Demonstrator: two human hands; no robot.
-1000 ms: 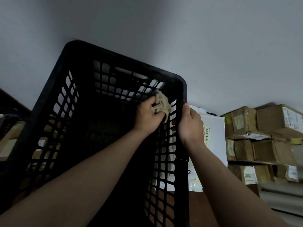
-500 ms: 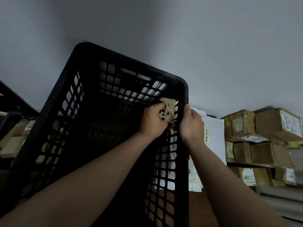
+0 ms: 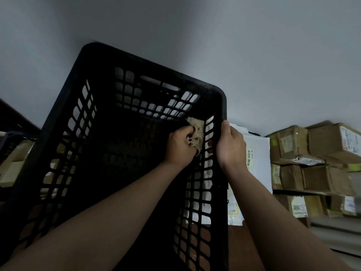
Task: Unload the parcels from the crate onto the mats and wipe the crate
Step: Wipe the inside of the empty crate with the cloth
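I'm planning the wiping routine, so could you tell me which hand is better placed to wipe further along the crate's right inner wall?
Left. The left hand already presses the cloth against that wall inside the crate, while the right hand grips the rim outside, steadying it.

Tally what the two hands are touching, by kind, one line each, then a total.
Black crate: 1, gripped at its right rim by the right hand
Beige cloth: 1, bunched in the left hand against the inside of the right wall
Total: 2
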